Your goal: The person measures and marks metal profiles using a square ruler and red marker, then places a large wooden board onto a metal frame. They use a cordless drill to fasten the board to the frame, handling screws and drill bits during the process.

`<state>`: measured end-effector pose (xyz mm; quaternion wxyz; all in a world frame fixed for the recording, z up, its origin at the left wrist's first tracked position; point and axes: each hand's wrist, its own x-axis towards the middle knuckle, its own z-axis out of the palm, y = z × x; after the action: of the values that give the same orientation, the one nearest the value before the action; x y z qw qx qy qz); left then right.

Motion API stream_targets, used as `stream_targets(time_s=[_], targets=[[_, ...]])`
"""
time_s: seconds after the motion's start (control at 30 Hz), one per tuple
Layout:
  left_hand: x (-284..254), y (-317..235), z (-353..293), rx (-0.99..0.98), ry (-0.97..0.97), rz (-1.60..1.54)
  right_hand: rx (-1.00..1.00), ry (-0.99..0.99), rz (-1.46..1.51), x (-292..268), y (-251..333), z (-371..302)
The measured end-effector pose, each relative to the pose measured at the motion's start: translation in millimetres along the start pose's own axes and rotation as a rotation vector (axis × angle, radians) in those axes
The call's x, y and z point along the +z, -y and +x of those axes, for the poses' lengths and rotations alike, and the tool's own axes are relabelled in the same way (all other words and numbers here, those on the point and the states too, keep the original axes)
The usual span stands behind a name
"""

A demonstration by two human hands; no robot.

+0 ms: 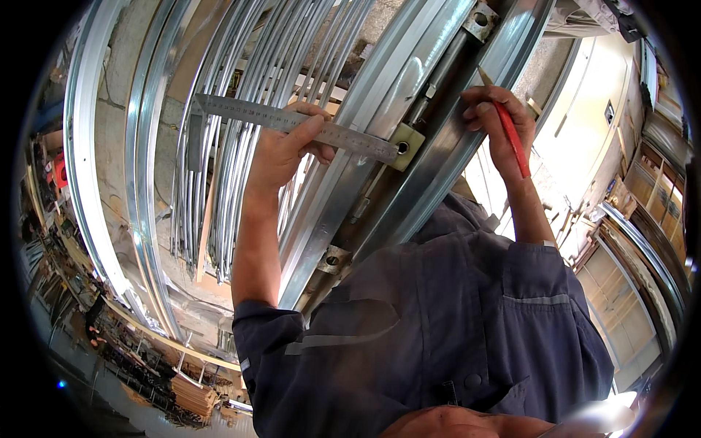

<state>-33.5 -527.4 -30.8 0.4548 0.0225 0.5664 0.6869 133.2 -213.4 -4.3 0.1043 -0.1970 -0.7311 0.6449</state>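
My left hand (pixel 292 150) is closed around the blade of a metal try square (pixel 241 111), thumb on top. The far end of the blade lies over a pale square plate with a round hole (pixel 410 150), which sits in a long metal channel (pixel 431 171). The thicker stock of the square hangs at its left end, over the thin rods. In my right hand (pixel 500 120) a red pencil (pixel 513 142) is gripped between the fingers, its sharpened tip pointing up and away. That hand is just right of the channel, apart from the plate.
Bundles of thin metal rods (pixel 252 73) lie to the left, with long metal profiles (pixel 133 146) beyond them. Two more holed brackets sit along the channel, one far (pixel 480 20) and one near (pixel 333 259). Stacked wood (pixel 193 396) is at lower left.
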Motion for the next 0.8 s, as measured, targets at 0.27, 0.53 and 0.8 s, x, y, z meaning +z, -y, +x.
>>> stream_targets(time_s=[0.27, 0.53, 0.8], targets=[[4, 0, 2, -0.005, -0.029, 0.031, 0.022, -0.053, -0.032, 0, -3, 4], [9, -7, 6, -0.012, -0.023, 0.077, -0.042, -0.01, -0.062, -4, -5, 3], [6, -4, 10, -0.023, -0.029, 0.076, -0.078, 0.034, -0.023, -6, -6, 5]])
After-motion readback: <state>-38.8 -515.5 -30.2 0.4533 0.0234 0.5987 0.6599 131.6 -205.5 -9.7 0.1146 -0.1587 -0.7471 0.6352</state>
